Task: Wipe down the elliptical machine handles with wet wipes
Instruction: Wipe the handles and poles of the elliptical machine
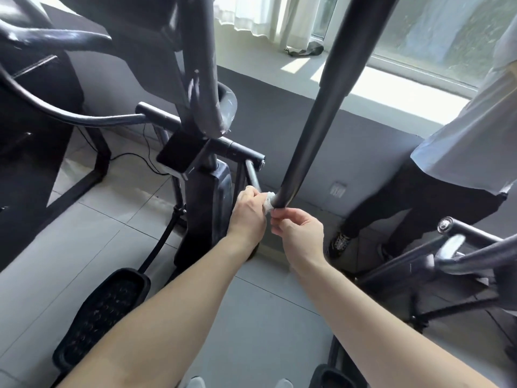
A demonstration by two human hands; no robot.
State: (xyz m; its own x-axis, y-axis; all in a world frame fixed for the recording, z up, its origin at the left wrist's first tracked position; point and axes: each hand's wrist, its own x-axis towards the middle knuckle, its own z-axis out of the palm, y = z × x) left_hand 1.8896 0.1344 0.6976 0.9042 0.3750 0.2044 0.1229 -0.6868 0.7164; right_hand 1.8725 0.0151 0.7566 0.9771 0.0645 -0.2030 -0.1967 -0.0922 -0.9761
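White wipe (269, 201); black handle bar (316, 119); grey floor tiles (92, 247); black studded pedal (103, 312).

One black handle bar (316, 116) rises through the middle. At its lower end are two hands, the left hand (247, 217) and the right hand (299, 233), with one white wet wipe (269, 201). Left of the bar lies one whole foot pedal (103, 317); below the bar a second pedal (333, 378) shows in part. Right of the bar stands one other person (461, 163), with one shoe (340, 243) plainly seen. Behind the bar are one wall socket (338, 189), one curtain (268, 15) and one window (433, 32).
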